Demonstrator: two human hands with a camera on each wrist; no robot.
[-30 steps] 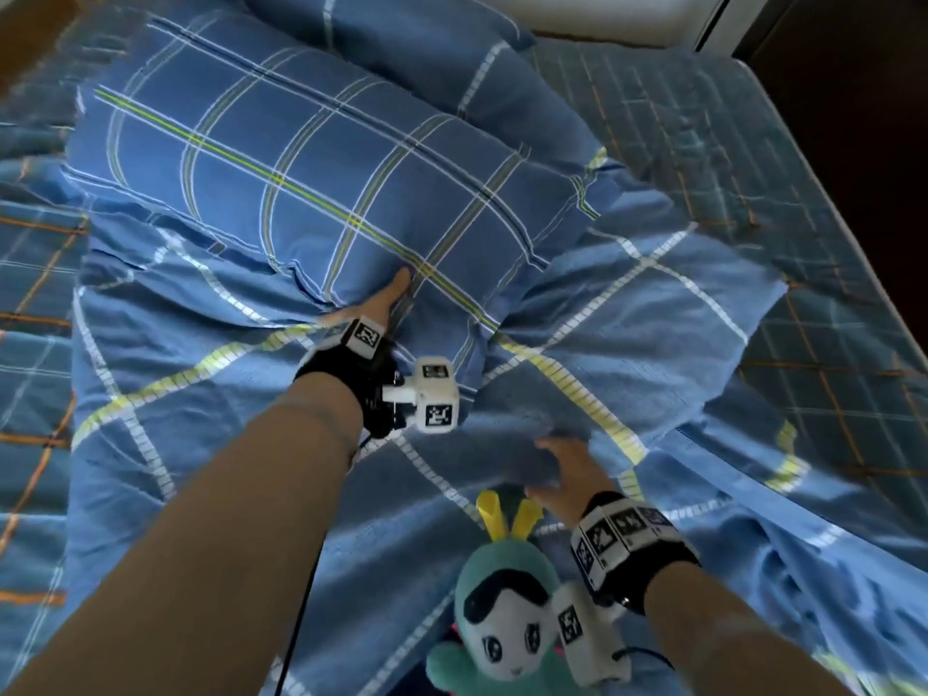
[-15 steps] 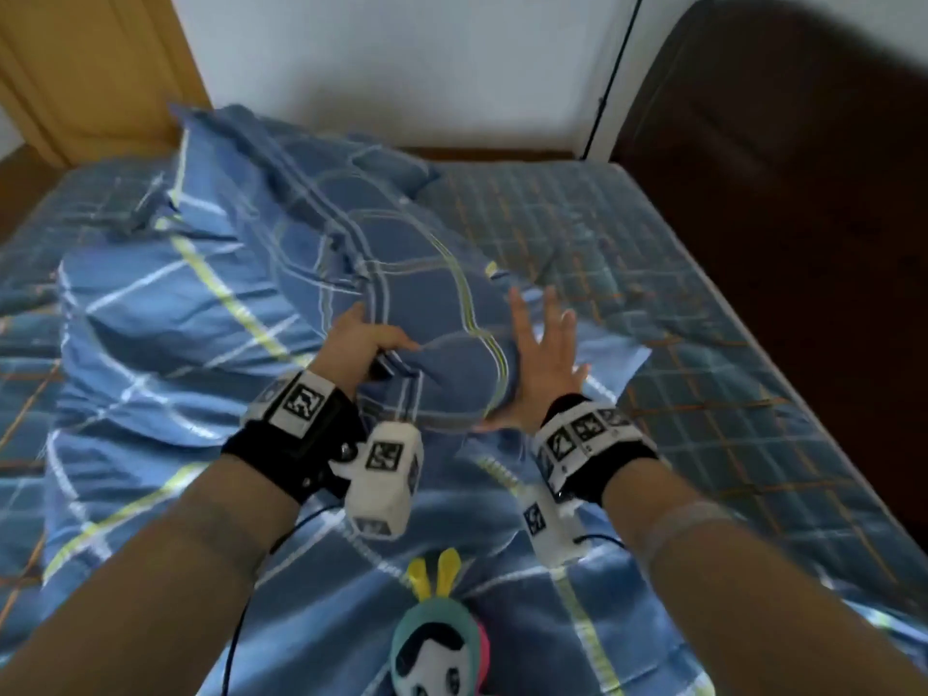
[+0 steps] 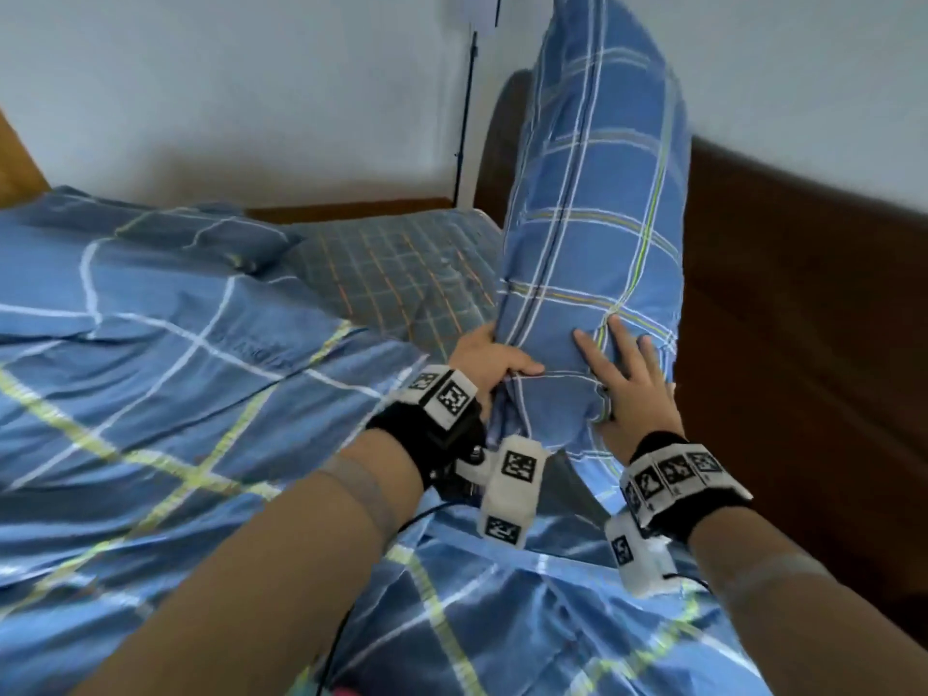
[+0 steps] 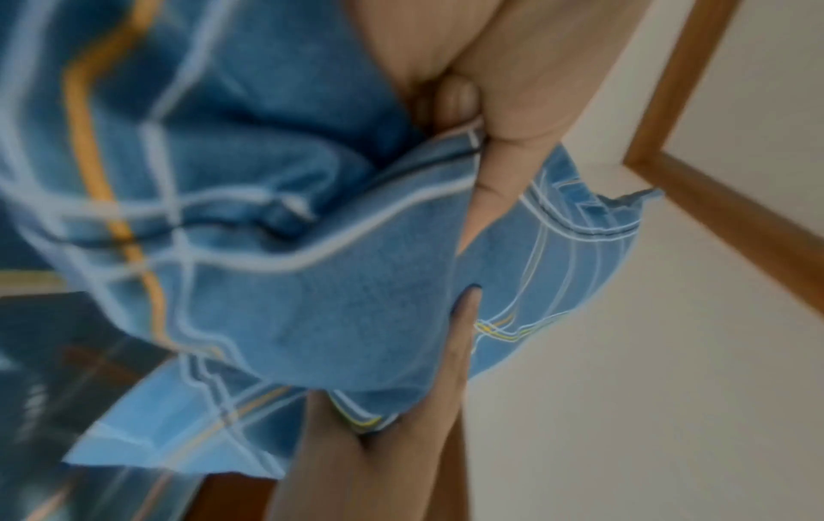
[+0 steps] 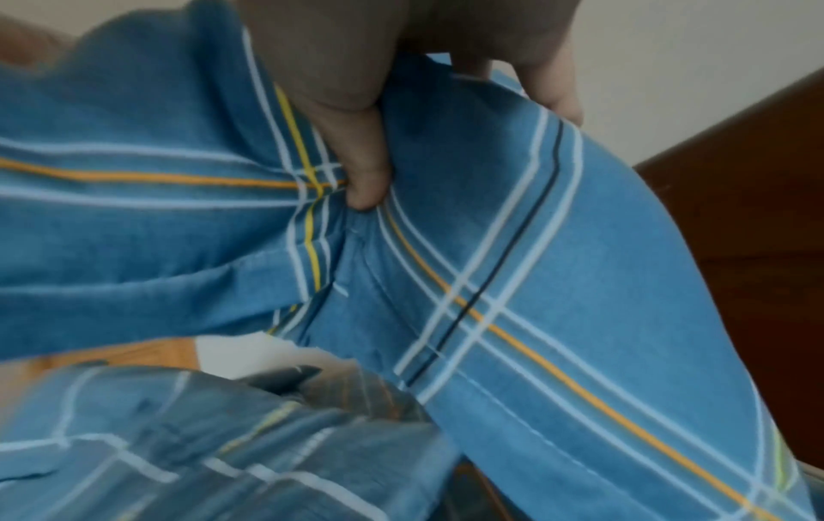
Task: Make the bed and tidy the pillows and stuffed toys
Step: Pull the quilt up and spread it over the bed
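Both hands held the pillow (image 3: 592,233) upright by its lower end, left hand (image 3: 484,361) gripping, right hand (image 3: 630,379) clutching fabric, probably to carry it to the headboard (image 3: 803,273).

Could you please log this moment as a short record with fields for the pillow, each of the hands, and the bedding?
pillow: blue plaid pillow, lifted on end, upright in front of the dark headboard
left hand: left hand grips the pillow's lower left edge, fingers curled round the fabric
right hand: right hand holds the lower right side, thumb pinching a fold
bedding: blue checked duvet lies rumpled across the bed; darker checked sheet exposed near the headboard
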